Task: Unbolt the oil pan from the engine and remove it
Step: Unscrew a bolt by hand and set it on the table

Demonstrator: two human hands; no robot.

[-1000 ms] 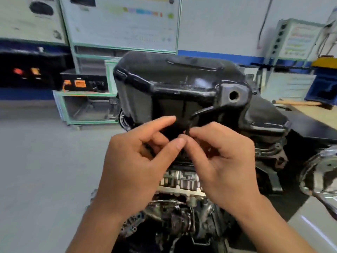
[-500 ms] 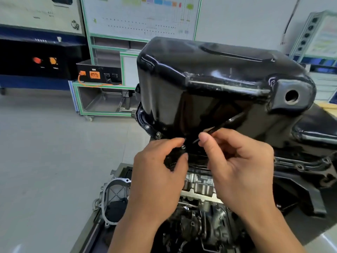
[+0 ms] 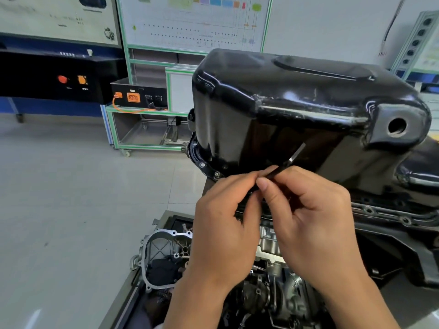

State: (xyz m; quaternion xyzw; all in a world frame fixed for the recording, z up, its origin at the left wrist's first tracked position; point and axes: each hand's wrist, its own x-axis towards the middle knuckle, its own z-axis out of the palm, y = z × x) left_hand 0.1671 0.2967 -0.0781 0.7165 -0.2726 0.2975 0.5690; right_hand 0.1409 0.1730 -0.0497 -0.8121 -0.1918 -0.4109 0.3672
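- While the engine (image 3: 268,293) fills the near middle, the oil pan (image 3: 297,108) sits on top of it. Its closed bottom faces up and its rim faces down. Its long axis runs left to right, and the drain hole (image 3: 396,126) faces near at the right end.
- Removal looks unfinished: the pan is seated, and at least one bolt (image 3: 216,174) shows in the rim at left.
- At the near rim the left hand (image 3: 221,229) and right hand (image 3: 313,222) meet. Each grip pinches a thin black hex key (image 3: 293,157), probably working a bolt hidden under the fingers.
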